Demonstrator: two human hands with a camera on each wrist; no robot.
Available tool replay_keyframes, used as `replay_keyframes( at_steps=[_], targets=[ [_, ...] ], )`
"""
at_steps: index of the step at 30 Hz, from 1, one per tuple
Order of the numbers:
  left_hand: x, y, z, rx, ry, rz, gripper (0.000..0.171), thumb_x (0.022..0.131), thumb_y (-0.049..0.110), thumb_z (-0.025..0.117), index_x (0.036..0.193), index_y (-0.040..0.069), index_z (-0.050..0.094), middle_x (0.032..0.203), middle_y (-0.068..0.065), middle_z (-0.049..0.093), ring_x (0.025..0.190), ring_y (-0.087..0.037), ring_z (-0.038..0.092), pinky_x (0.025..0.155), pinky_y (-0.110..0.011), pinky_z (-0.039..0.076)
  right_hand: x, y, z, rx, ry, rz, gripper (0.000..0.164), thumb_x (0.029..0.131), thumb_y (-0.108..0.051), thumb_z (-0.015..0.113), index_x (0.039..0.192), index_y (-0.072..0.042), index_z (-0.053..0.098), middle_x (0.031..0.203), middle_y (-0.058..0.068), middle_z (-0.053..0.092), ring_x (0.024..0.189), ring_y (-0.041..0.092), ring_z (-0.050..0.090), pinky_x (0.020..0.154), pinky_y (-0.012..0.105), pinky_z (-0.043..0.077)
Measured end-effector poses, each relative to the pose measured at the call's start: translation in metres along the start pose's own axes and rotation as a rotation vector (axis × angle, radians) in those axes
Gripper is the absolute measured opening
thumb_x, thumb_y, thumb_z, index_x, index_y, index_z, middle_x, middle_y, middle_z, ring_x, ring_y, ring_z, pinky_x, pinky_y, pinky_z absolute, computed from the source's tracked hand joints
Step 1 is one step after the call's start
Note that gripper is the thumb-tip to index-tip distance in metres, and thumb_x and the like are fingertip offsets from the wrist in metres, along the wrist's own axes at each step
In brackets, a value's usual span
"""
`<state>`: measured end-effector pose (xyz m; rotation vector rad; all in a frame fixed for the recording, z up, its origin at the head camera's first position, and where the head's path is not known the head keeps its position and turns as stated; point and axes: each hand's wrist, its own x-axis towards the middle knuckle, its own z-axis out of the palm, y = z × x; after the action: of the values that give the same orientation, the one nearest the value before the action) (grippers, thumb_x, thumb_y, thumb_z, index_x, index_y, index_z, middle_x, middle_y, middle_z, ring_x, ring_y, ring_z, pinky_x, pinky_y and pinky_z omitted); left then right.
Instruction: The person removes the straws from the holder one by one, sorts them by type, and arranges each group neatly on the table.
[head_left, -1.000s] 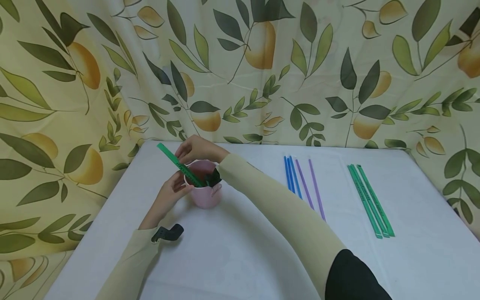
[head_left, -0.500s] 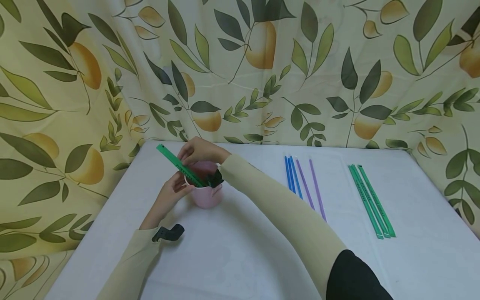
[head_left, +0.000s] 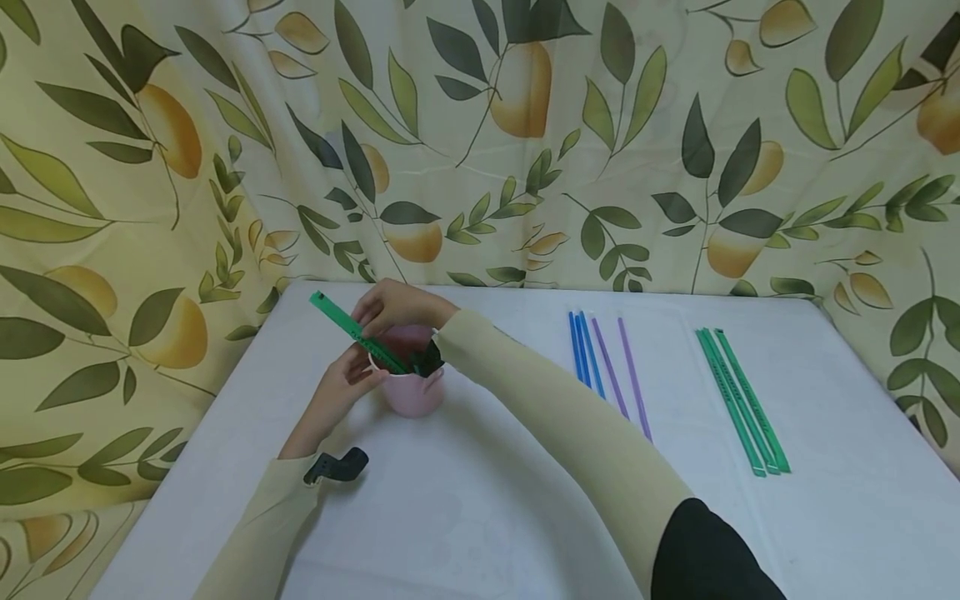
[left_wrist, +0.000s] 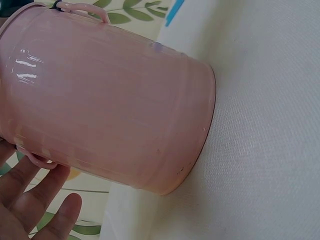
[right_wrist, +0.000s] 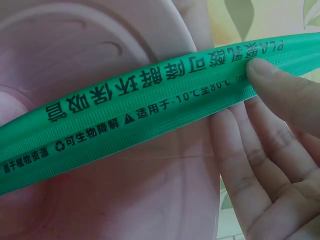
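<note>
My right hand [head_left: 401, 304] pinches a green-wrapped drinking straw [head_left: 337, 317] between thumb and fingers. Printed lettering runs along the wrapper [right_wrist: 150, 95] in the right wrist view. The straw slants, its upper end out to the left and its lower part inside a pink bucket [head_left: 412, 396]. My left hand [head_left: 341, 387] rests against the bucket's left side near the rim. Its spread, fairly straight fingers [left_wrist: 47, 187] lie by a small pink loop on the bucket's side in the left wrist view. The bucket's bottom inside is hidden in the head view.
Several blue straws [head_left: 583, 354] and two purple straws [head_left: 636, 375] lie beyond my right forearm, partly covered by it. Further right are several green-wrapped straws [head_left: 742, 400] on the white table [head_left: 465, 517]. A leaf-and-fruit patterned curtain [head_left: 480, 167] hangs behind.
The right hand has come down slightly, and the straw's upper end has dipped a little to the left. The left hand and the bucket have stayed in place.
</note>
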<state>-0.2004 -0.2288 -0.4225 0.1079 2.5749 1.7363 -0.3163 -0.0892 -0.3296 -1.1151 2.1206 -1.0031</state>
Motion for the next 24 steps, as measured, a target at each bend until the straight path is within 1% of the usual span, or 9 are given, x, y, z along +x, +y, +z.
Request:
replay_keyframes(
  at_steps=[2, 6, 9, 12, 16, 19, 24],
  targets=[
    [0.0, 0.0, 0.0, 0.001, 0.0, -0.009, 0.068, 0.091, 0.029, 0.061, 0.147, 0.011, 0.028, 0.149, -0.018, 0.037, 0.135, -0.035, 0.039, 0.112, -0.05, 0.034, 0.0, 0.0, 0.0, -0.015, 0.011, 0.003, 0.023, 0.085, -0.005, 0.067, 0.107, 0.0, 0.067, 0.103, 0.014, 0.07, 0.09, 0.015, 0.066, 0.08, 0.02, 0.055],
    [0.0, 0.0, 0.0, 0.004, -0.004, -0.007, 0.069, 0.091, 0.03, 0.061, 0.148, 0.012, 0.027, 0.15, -0.017, 0.035, 0.136, -0.035, 0.038, 0.112, -0.05, 0.034, -0.002, 0.0, -0.002, -0.013, 0.063, 0.01, 0.019, 0.084, -0.005, 0.068, 0.102, 0.001, 0.069, 0.096, 0.013, 0.071, 0.082, 0.011, 0.064, 0.076, 0.02, 0.055],
    [0.0, 0.0, 0.0, 0.003, -0.001, 0.005, 0.067, 0.092, 0.029, 0.06, 0.148, 0.011, 0.027, 0.15, -0.017, 0.034, 0.136, -0.035, 0.038, 0.112, -0.05, 0.034, -0.003, 0.002, -0.003, 0.024, 0.104, 0.014, 0.018, 0.083, -0.003, 0.069, 0.1, 0.003, 0.068, 0.092, 0.013, 0.07, 0.077, 0.009, 0.062, 0.073, 0.021, 0.056],
    [0.0, 0.001, 0.0, 0.009, 0.001, 0.017, 0.065, 0.092, 0.027, 0.06, 0.147, 0.01, 0.028, 0.15, -0.017, 0.035, 0.136, -0.036, 0.037, 0.112, -0.05, 0.033, -0.004, 0.004, -0.004, 0.062, 0.133, 0.024, 0.017, 0.082, -0.002, 0.069, 0.099, 0.003, 0.068, 0.087, 0.01, 0.07, 0.074, 0.006, 0.061, 0.071, 0.021, 0.057],
    [0.0, 0.002, 0.0, 0.014, 0.001, 0.006, 0.064, 0.092, 0.026, 0.059, 0.147, 0.01, 0.029, 0.15, -0.017, 0.034, 0.137, -0.036, 0.037, 0.112, -0.05, 0.033, -0.006, 0.008, -0.006, 0.091, 0.156, 0.034, 0.016, 0.082, -0.003, 0.069, 0.097, 0.003, 0.068, 0.08, 0.005, 0.068, 0.071, 0.006, 0.06, 0.071, 0.022, 0.057],
    [0.001, 0.001, 0.001, 0.004, -0.001, -0.002, 0.064, 0.093, 0.026, 0.059, 0.147, 0.01, 0.029, 0.15, -0.017, 0.035, 0.136, -0.036, 0.037, 0.112, -0.05, 0.034, -0.008, 0.011, -0.006, 0.089, 0.176, 0.027, 0.016, 0.083, -0.005, 0.069, 0.097, 0.002, 0.069, 0.08, 0.007, 0.069, 0.071, 0.007, 0.061, 0.071, 0.023, 0.058],
    [0.001, 0.0, 0.001, -0.002, -0.003, 0.009, 0.064, 0.093, 0.024, 0.058, 0.147, 0.009, 0.027, 0.15, -0.018, 0.034, 0.136, -0.036, 0.037, 0.112, -0.05, 0.034, -0.014, 0.014, -0.007, 0.096, 0.219, 0.016, 0.016, 0.084, -0.006, 0.068, 0.098, 0.002, 0.07, 0.088, 0.013, 0.071, 0.073, 0.01, 0.063, 0.072, 0.024, 0.058]
  ],
)
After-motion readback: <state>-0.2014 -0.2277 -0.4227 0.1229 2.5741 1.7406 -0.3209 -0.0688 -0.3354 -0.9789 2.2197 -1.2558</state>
